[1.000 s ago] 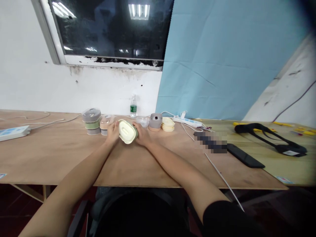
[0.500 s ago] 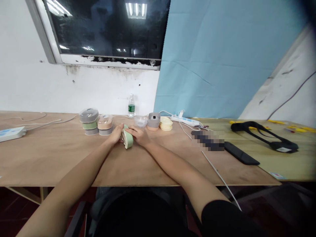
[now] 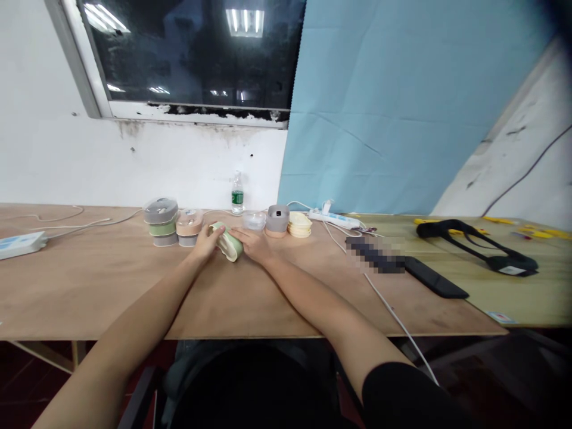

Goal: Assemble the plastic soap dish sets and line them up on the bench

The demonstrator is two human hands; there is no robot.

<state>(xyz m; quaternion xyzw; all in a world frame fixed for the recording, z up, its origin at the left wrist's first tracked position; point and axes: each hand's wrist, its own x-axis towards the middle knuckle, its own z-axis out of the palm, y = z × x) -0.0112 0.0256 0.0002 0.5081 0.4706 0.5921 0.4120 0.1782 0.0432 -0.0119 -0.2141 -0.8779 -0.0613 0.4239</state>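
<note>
Both of my hands are on a light green container [image 3: 234,241] with a cream-coloured inner part, tipped on its side just above or on the table. My left hand [image 3: 207,242] grips its left end, thumb on top. My right hand [image 3: 252,243] holds the other side, fingers pressed along its upper wall; its thumb is hidden. To the left stand a grey and green stack of containers [image 3: 162,228] and a peach and grey stack [image 3: 189,223]. Beyond my right hand are clear plastic bowls [image 3: 254,221], a grey and peach container [image 3: 277,223] and a stack of pale yellow pieces [image 3: 299,225].
A water bottle [image 3: 238,195] stands by the wall. Power strips lie at the left [image 3: 20,244] and the back right [image 3: 335,220], with white cables across the table [image 3: 111,286]. A black phone-like slab [image 3: 435,277] and a black headband device [image 3: 480,244] lie to the right.
The green container has turned in my hands, so its open side with the cream part shows more. My right hand's fingers have flattened along its side.
</note>
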